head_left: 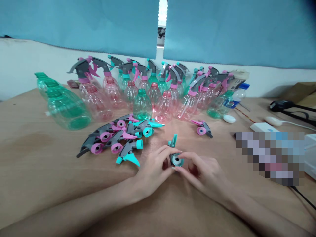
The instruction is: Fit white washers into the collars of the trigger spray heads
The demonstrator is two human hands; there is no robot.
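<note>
Between my two hands is a grey and teal trigger spray head [177, 160], its round collar facing me. My left hand [156, 164] grips it from the left, fingers curled about its body. The thumb and forefinger of my right hand [203, 169] pinch the collar from the right. Left of my hands lies a pile of loose spray heads [116, 138], some with pink collars and some with teal. A single pink and grey spray head [201, 130] lies apart, beyond my right hand.
Behind stand green bottles [69, 110] and pink bottles [166, 107], several capped with spray heads. At the right are a capped drink bottle [239, 93], a white mouse-like object [229, 118], a white box [265, 129], a blurred-out item [270, 156] and cables. A blue curtain [79, 26] hangs behind the table.
</note>
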